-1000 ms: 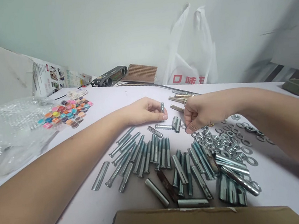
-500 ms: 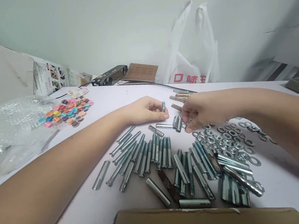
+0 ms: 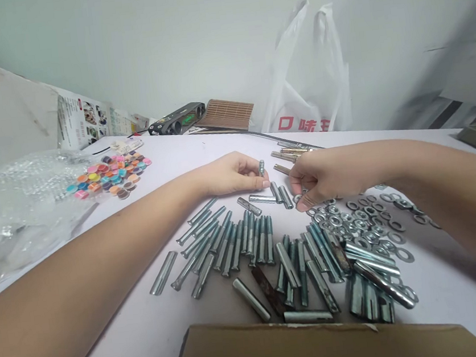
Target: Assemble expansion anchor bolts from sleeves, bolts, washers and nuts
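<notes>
My left hand (image 3: pixel 241 173) rests on the white table with its fingers closed around an anchor bolt (image 3: pixel 261 168), whose metal end stands up above the thumb. My right hand (image 3: pixel 307 181) is in a pinch, with a washer (image 3: pixel 297 198) at its fingertips. Between the hands lie short metal sleeves (image 3: pixel 285 197), and another sleeve (image 3: pixel 263 199) lies flat beside them. Nearer to me, several cone-ended bolts (image 3: pixel 229 248) are spread in a row. A heap of washers and nuts (image 3: pixel 346 220) sits below my right wrist.
A cardboard box edge (image 3: pixel 317 344) fills the near side. Loose split sleeves (image 3: pixel 370 301) lie just beyond it. Clear plastic wrap (image 3: pixel 18 209) and colourful discs (image 3: pixel 108 175) are at the left. A white plastic bag (image 3: pixel 304 79) stands at the back, near a bamboo mat (image 3: pixel 224 114).
The two short sleeves between my hands have shifted and now lie side by side, slightly apart. Both hands keep nearly the same place, and the view has moved slightly.
</notes>
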{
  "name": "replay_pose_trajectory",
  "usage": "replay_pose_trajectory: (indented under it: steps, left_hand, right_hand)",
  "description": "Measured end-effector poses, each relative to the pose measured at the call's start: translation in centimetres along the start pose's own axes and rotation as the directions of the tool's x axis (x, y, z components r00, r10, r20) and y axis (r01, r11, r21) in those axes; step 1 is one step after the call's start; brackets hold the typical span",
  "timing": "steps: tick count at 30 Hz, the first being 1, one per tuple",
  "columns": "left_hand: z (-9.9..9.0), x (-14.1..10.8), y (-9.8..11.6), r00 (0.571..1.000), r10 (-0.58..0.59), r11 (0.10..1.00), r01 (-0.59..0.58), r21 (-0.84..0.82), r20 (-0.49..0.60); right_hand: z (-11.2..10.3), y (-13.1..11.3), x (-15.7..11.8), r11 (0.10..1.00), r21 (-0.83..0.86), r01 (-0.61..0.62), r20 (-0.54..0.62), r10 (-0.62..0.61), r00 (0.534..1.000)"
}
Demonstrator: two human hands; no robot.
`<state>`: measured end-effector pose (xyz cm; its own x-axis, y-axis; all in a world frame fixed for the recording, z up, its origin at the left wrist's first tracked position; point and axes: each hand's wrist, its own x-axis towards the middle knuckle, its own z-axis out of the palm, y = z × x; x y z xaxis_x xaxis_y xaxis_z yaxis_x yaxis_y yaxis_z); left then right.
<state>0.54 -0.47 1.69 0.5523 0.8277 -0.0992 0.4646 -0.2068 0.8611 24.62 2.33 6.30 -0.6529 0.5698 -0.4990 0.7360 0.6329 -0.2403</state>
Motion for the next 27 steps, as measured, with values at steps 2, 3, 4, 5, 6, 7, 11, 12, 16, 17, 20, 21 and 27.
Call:
replay_pose_trajectory:
  steps: [2,3,4,5,6,7,11,12,16,17,20,21,27]
  left_hand:
    - [0.0,0.0,0.0,1.0,-0.002,1.0,0.002,0.007,-0.003]
    - [0.0,0.0,0.0,1.0,-0.002,1.0,0.002,0.009,-0.003]
    - [0.0,-0.1,-0.1,1.0,0.0,1.0,0.0,0.01,-0.003]
    - [0.0,-0.1,-0.1,1.0,0.002,1.0,-0.001,0.009,-0.003]
    - [0.0,0.0,-0.1,1.0,0.004,1.0,-0.004,0.007,-0.004]
    - [0.0,0.0,-0.2,1.0,0.006,1.0,-0.006,0.006,-0.006]
    - [0.0,0.0,-0.1,1.0,0.007,1.0,-0.006,0.022,-0.009]
    - [0.0,0.0,-0.1,1.0,0.005,1.0,-0.005,0.029,-0.01]
    - [0.0,-0.2,0.2,1.0,-0.006,0.998,0.006,0.058,-0.01]
    - [0.0,-0.2,0.2,1.0,-0.008,0.998,0.008,0.063,-0.008]
    - [0.0,-0.2,0.3,1.0,-0.01,0.998,0.01,0.055,0.0]
    - [0.1,-0.2,0.3,1.0,-0.013,0.999,0.013,0.052,0.002]
    - [0.0,-0.1,0.0,1.0,-0.005,0.999,0.005,0.033,-0.001]
  right_hand:
    - [0.0,-0.1,-0.1,1.0,-0.009,0.0,0.027,0.0,1.0]
    - [0.0,-0.2,-0.1,1.0,-0.002,-0.01,0.034,0.01,0.999]
    - [0.0,-0.1,-0.1,1.0,0.009,-0.02,0.034,0.019,0.999]
    - [0.0,-0.1,0.0,0.999,0.02,-0.027,0.029,0.026,0.999]
    - [0.0,0.0,0.1,0.999,0.03,-0.029,0.019,0.028,0.999]
    - [0.1,0.1,0.2,0.999,0.036,-0.028,0.007,0.028,1.0]
    - [0.3,0.2,0.3,0.998,0.036,-0.056,-0.014,0.057,0.998]
    - [0.3,0.1,0.2,0.999,0.022,-0.048,-0.018,0.049,0.999]
    - [0.1,-0.9,-0.6,0.992,-0.116,0.042,-0.014,-0.044,0.999]
    - [0.1,-1.1,-0.8,0.987,-0.148,0.058,0.001,-0.059,0.998]
    - [0.0,-1.2,-0.9,0.976,-0.2,0.09,0.043,-0.083,0.996]
    - [0.0,-1.2,-0.9,0.975,-0.2,0.096,0.054,-0.087,0.995]
    - [-0.5,-0.2,-1.0,0.991,-0.015,0.131,0.099,-0.129,0.987]
